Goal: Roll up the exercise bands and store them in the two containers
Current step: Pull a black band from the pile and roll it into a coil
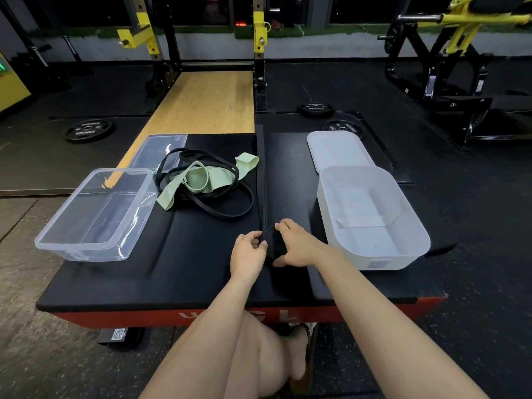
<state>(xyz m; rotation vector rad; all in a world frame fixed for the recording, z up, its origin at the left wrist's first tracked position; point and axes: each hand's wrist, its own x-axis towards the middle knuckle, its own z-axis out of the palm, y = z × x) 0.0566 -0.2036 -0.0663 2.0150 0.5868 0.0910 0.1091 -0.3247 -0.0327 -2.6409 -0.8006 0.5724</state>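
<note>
A wide black exercise band lies straight down the middle of the black padded bench, its near end wound into a roll. My right hand grips the roll from the right. My left hand pinches the band at the roll's left edge. A heap of thin black loop bands and pale green bands sits at the centre left. A clear plastic container stands on the left, a white container on the right; both hold no bands.
The clear lid lies behind the clear container, the white lid behind the white one. Weight plates lie on the floor, with a rack and a wooden platform beyond. My knee and sandalled foot are below the bench's front edge.
</note>
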